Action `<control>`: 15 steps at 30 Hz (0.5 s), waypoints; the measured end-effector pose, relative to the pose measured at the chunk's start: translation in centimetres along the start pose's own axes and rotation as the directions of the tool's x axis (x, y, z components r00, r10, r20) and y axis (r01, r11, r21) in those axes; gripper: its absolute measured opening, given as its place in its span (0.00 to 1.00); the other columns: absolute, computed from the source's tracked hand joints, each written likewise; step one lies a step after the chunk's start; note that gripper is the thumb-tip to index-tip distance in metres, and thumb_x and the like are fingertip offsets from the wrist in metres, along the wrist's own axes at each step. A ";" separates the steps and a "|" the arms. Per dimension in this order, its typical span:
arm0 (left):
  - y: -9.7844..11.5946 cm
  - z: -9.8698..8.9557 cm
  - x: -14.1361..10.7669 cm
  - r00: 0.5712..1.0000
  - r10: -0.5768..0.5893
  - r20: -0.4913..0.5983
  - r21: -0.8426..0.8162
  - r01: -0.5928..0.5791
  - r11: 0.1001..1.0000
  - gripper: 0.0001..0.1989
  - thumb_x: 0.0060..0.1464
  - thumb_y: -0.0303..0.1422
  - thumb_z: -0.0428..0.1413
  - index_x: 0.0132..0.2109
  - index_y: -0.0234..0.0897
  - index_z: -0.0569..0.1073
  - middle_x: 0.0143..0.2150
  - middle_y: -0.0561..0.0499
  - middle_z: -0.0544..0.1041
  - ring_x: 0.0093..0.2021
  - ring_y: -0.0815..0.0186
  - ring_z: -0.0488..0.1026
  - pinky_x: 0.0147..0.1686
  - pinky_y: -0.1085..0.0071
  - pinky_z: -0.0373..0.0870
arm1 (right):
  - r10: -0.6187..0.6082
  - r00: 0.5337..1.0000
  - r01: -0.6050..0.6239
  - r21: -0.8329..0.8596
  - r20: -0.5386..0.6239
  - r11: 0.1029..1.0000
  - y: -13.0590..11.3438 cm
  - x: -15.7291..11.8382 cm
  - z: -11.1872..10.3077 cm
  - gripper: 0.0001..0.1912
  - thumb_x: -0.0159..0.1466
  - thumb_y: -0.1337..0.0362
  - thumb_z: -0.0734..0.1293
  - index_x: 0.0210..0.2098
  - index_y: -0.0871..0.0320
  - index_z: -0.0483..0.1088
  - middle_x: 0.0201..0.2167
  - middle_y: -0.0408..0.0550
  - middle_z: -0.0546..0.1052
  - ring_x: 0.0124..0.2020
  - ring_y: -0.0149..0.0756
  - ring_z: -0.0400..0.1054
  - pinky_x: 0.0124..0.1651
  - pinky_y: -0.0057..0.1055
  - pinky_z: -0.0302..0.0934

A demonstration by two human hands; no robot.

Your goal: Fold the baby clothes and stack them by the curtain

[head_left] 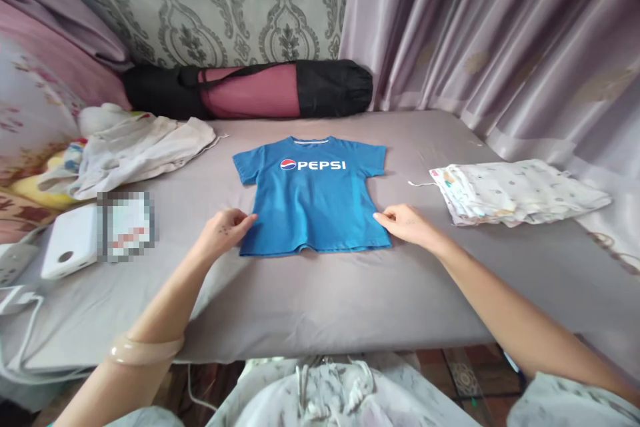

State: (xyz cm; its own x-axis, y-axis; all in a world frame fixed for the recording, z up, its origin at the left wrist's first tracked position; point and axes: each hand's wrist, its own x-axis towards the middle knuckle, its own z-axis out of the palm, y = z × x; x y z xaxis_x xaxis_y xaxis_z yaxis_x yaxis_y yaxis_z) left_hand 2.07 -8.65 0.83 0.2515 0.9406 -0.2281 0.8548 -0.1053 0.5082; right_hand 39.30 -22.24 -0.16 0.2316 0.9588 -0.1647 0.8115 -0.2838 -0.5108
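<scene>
A blue T-shirt [310,197] with a white PEPSI print lies spread front side up on the grey sheet, its collar pointing away from me. My left hand [227,230] pinches the shirt's left side edge, a little above the hem. On the opposite side edge, at about the same height, my right hand [407,223] pinches the cloth between thumb and fingers. The hem runs nearly straight between them, with a small ripple near its middle. Both short sleeves lie out flat.
Folded white printed cloth [520,193] lies to the right. At left are a crumpled off-white cloth [145,150], a white box-shaped device [70,240], a blurred-out item [129,227] and white cables [30,340]. A black and maroon roll bag [250,90] rests against the wall.
</scene>
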 end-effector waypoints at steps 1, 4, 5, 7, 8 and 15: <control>0.2 0.2 -0.5 1.000 0.005 0.005 0.011 -0.005 1.000 0.25 0.48 0.56 0.49 0.31 0.37 0.74 0.24 0.50 0.74 0.27 0.62 0.71 0.28 0.70 0.62 | 0.012 1.000 -0.012 -0.025 -0.002 1.000 -0.3 -0.5 0.1 0.23 0.60 0.47 0.59 0.17 0.56 0.62 0.15 0.40 0.62 0.21 0.29 0.57 0.25 0.27 0.46; 0.2 0.7 -1.4 0.999 0.042 0.001 0.053 -0.042 0.998 0.24 0.48 0.55 0.49 0.26 0.37 0.71 0.22 0.51 0.71 0.26 0.63 0.68 0.27 0.70 0.59 | 0.043 0.999 -0.041 -0.083 0.013 0.996 -1.0 -1.7 0.2 0.24 0.59 0.44 0.60 0.17 0.55 0.60 0.15 0.39 0.60 0.20 0.29 0.55 0.25 0.27 0.46; 0.1 0.8 -1.6 0.999 0.052 0.002 0.058 -0.052 0.997 0.24 0.48 0.55 0.49 0.25 0.37 0.70 0.21 0.51 0.70 0.25 0.64 0.67 0.27 0.70 0.58 | 0.043 0.999 -0.041 -0.095 0.017 0.995 -1.1 -2.0 0.3 0.24 0.58 0.44 0.60 0.17 0.55 0.59 0.15 0.39 0.59 0.21 0.29 0.54 0.25 0.28 0.45; -0.1 1.0 -2.0 0.998 0.070 0.004 0.039 -0.070 0.997 0.24 0.48 0.55 0.49 0.23 0.38 0.68 0.20 0.53 0.66 0.24 0.66 0.64 0.26 0.70 0.56 | 0.034 0.999 -0.032 -0.102 0.021 0.994 -1.1 -2.2 0.5 0.24 0.58 0.44 0.60 0.16 0.55 0.56 0.15 0.38 0.57 0.21 0.29 0.52 0.25 0.28 0.45; -0.2 1.1 -2.1 0.997 0.077 0.000 0.016 -0.077 0.997 0.24 0.47 0.55 0.50 0.22 0.38 0.66 0.19 0.54 0.64 0.23 0.67 0.62 0.25 0.71 0.55 | 0.032 0.999 -0.030 -0.098 0.019 0.995 -1.0 -2.1 0.6 0.24 0.57 0.45 0.60 0.16 0.55 0.55 0.15 0.38 0.55 0.21 0.29 0.52 0.25 0.27 0.44; -0.4 0.4 -2.6 1.000 0.020 0.007 -0.349 -0.016 0.937 0.23 0.40 0.54 0.58 0.28 0.38 0.66 0.21 0.57 0.64 0.23 0.69 0.63 0.23 0.73 0.56 | 0.052 0.993 -0.060 0.072 0.108 0.996 -0.5 -1.6 -0.1 0.27 0.54 0.39 0.62 0.17 0.55 0.54 0.15 0.36 0.52 0.20 0.26 0.48 0.24 0.26 0.41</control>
State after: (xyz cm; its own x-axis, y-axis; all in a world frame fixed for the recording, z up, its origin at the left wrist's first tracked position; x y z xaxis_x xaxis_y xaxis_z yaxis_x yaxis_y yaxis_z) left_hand 1.21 -11.16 0.88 0.2720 0.9359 -0.2238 0.6384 -0.0015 0.7697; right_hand 38.59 -23.68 0.40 0.2145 0.9353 -0.2813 0.7556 -0.3414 -0.5590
